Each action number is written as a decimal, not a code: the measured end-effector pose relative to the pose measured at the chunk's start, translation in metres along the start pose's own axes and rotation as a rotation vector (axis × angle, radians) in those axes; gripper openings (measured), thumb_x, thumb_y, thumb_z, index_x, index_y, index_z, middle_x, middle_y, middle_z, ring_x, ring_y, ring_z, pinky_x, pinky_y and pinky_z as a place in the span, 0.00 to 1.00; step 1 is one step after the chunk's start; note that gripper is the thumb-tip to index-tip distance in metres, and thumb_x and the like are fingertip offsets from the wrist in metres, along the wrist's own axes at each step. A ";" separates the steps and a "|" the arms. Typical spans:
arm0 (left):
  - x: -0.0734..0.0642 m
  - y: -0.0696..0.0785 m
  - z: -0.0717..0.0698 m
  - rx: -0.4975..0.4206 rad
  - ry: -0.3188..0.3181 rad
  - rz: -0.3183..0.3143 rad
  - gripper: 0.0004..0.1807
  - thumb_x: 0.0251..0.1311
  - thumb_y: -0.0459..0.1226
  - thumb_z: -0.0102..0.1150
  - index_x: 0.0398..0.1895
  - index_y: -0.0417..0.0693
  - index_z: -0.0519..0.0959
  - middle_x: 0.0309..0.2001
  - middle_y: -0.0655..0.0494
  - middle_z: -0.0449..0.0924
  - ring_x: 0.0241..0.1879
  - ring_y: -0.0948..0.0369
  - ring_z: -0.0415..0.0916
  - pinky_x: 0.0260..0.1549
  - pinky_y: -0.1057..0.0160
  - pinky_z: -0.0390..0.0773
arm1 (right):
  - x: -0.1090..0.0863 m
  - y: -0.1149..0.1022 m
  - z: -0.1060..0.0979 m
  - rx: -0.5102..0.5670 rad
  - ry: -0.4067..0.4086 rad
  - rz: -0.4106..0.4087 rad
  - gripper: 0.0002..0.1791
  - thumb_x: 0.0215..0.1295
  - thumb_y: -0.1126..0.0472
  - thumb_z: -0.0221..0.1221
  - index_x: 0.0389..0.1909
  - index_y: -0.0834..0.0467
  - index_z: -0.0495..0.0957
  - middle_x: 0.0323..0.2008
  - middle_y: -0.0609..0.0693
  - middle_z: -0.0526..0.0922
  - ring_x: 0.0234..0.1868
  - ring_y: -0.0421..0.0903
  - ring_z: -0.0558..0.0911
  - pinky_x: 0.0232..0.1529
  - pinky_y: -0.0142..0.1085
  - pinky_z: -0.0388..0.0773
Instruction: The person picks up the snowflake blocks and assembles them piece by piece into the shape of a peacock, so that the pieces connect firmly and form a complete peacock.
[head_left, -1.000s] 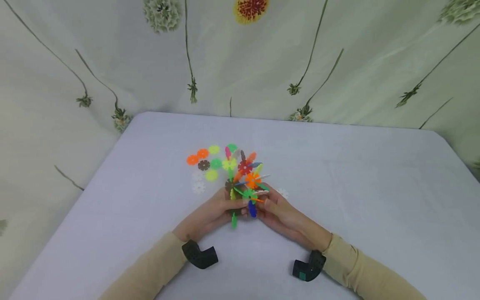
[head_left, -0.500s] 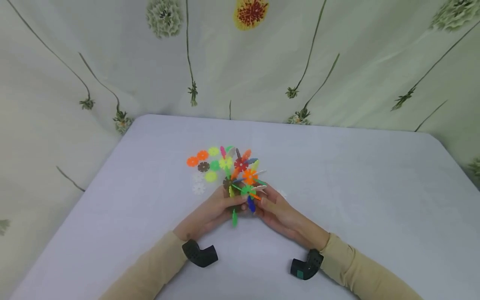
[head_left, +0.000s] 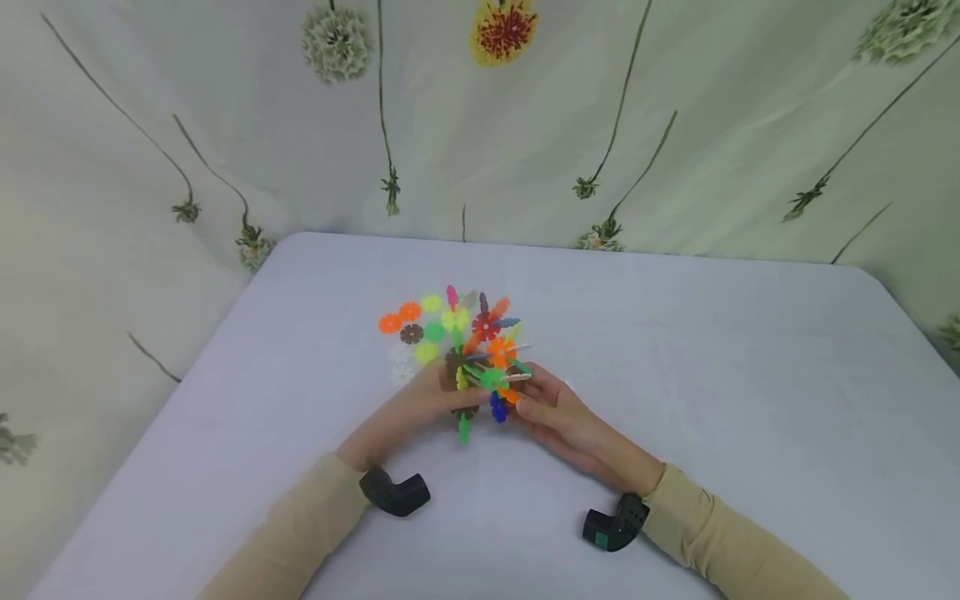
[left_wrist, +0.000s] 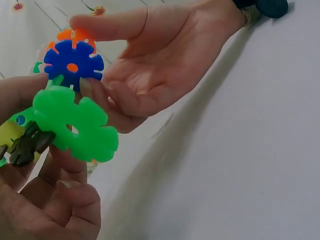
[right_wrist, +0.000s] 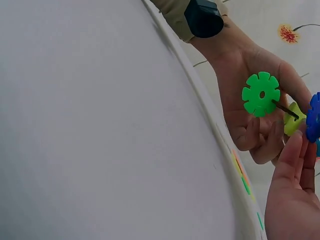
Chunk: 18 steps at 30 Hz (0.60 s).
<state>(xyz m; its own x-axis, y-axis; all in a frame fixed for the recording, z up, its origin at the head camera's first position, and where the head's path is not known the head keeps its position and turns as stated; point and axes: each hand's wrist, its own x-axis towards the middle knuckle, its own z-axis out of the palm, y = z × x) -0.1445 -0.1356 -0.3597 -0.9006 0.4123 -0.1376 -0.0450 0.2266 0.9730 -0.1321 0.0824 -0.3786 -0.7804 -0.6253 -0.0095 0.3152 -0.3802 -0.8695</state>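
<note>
Head view shows two beige sleeves reaching in over the pale tabletop [head_left: 675, 350], and both hands meet at a cluster of interlocked snowflake discs [head_left: 483, 354] held just above the surface near its middle. The left hand [head_left: 420, 404] has its fingers curled round the lower left of the cluster, gripping it. From the left wrist view, its fingers sit under a bright green disc [left_wrist: 75, 122] that hangs at the cluster's near end. The right hand [head_left: 558, 412] comes in from the other side. Its thumb and fingertips close on the cluster about a blue disc [left_wrist: 73, 61], though the palm is relaxed and half open in the left wrist view. So I judge it a light pinch, not a full grip.

The step in hand looks like seating or adjusting a piece on the assembled cluster. Any next push would call for lining the slot of one disc with the slot of its neighbour while the left hand braces the whole.

Beyond the hands, loose discs [head_left: 408, 321] in orange, brown, green and yellow lie flat on the tabletop, just behind the cluster. Farther back hangs a flower-printed curtain [head_left: 525, 125].
</note>
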 end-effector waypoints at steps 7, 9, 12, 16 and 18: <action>-0.001 -0.003 0.002 -0.059 0.031 -0.072 0.41 0.53 0.51 0.65 0.66 0.49 0.58 0.49 0.52 0.71 0.50 0.58 0.66 0.52 0.57 0.69 | 0.001 0.002 0.000 -0.084 0.101 0.036 0.34 0.57 0.54 0.66 0.58 0.68 0.65 0.50 0.54 0.73 0.47 0.47 0.74 0.52 0.38 0.72; -0.001 -0.003 0.002 -0.041 0.055 -0.063 0.37 0.53 0.49 0.66 0.63 0.47 0.62 0.45 0.51 0.74 0.48 0.57 0.68 0.49 0.58 0.71 | 0.001 0.002 0.000 -0.111 0.129 0.032 0.31 0.56 0.54 0.67 0.54 0.68 0.69 0.46 0.53 0.76 0.44 0.46 0.75 0.49 0.36 0.73; -0.002 -0.001 0.002 -0.014 0.068 -0.053 0.29 0.54 0.47 0.66 0.55 0.44 0.68 0.32 0.50 0.75 0.38 0.56 0.70 0.39 0.62 0.72 | 0.001 0.002 -0.001 -0.155 0.155 0.012 0.24 0.56 0.56 0.67 0.48 0.66 0.74 0.42 0.51 0.79 0.41 0.45 0.76 0.46 0.34 0.74; -0.001 0.001 0.002 0.034 0.082 -0.052 0.27 0.53 0.47 0.67 0.50 0.43 0.69 0.28 0.50 0.74 0.35 0.57 0.70 0.29 0.64 0.69 | 0.000 0.002 -0.001 -0.235 0.191 -0.024 0.22 0.56 0.59 0.66 0.46 0.70 0.75 0.39 0.51 0.81 0.41 0.45 0.77 0.44 0.34 0.75; -0.001 0.002 0.002 0.065 0.096 -0.061 0.28 0.52 0.47 0.67 0.50 0.43 0.69 0.29 0.51 0.73 0.34 0.57 0.69 0.27 0.66 0.67 | 0.000 0.003 0.000 -0.284 0.222 -0.030 0.24 0.57 0.60 0.66 0.47 0.74 0.74 0.39 0.51 0.82 0.40 0.45 0.78 0.44 0.34 0.76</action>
<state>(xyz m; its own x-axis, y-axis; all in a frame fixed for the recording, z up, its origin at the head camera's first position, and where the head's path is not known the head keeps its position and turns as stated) -0.1431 -0.1339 -0.3580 -0.9345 0.3100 -0.1751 -0.0759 0.3070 0.9487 -0.1311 0.0819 -0.3809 -0.8953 -0.4412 -0.0619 0.1522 -0.1725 -0.9732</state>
